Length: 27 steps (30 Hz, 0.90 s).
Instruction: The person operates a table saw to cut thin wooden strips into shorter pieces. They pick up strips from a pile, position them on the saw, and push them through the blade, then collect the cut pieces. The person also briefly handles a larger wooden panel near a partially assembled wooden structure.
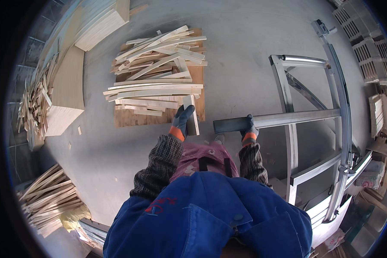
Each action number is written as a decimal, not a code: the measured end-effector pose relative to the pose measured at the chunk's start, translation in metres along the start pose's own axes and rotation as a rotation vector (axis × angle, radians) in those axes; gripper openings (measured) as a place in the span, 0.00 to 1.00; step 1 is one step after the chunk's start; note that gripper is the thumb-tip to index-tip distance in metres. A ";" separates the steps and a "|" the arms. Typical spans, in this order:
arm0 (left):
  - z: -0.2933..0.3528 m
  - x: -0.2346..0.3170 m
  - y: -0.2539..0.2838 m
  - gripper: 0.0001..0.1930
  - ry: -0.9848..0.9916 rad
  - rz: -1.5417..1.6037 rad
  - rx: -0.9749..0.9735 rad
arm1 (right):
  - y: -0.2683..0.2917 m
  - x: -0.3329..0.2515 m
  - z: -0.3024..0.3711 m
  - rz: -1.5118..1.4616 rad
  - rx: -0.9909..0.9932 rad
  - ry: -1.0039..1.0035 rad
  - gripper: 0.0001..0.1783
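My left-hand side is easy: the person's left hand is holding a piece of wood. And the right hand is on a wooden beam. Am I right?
Almost! The beam at the right hand is grey metal, not wood, as the head view shows. The left hand is indeed holding a piece of wood.

Before the person, a pile of sticks (155,92) lies on a board (198,73), and this board lies on the floor (241,34). To its right is a frame (291,146); crates (367,56) are farther right. To its left are stacks (69,86), and nearer, at lower left, a second heap (53,198).
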<state>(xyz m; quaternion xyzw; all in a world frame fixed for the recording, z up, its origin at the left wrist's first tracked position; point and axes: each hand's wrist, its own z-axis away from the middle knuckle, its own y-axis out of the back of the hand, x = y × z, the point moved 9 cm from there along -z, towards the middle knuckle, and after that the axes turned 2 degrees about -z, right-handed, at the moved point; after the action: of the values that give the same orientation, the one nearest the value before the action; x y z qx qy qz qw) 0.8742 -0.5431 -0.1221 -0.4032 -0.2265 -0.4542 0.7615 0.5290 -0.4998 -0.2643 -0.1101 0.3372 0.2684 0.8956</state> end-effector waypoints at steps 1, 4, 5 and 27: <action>-0.005 -0.002 -0.004 0.18 0.038 0.084 0.002 | 0.006 0.008 -0.023 -0.071 -0.018 0.034 0.29; -0.010 0.024 -0.010 0.21 -0.021 0.222 -0.067 | 0.004 0.013 -0.022 -0.088 -0.051 -0.014 0.20; -0.016 0.029 -0.007 0.22 -0.038 0.187 -0.091 | 0.010 0.013 -0.018 -0.074 -0.028 -0.016 0.19; -0.168 0.136 0.088 0.27 0.086 -0.253 -0.273 | 0.095 0.015 0.021 0.378 0.535 0.184 0.56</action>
<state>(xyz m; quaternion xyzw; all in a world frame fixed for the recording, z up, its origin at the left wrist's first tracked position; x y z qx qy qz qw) 1.0133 -0.7271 -0.1581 -0.4513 -0.1787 -0.5899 0.6453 0.4973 -0.4063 -0.2602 0.1696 0.4895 0.3204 0.7931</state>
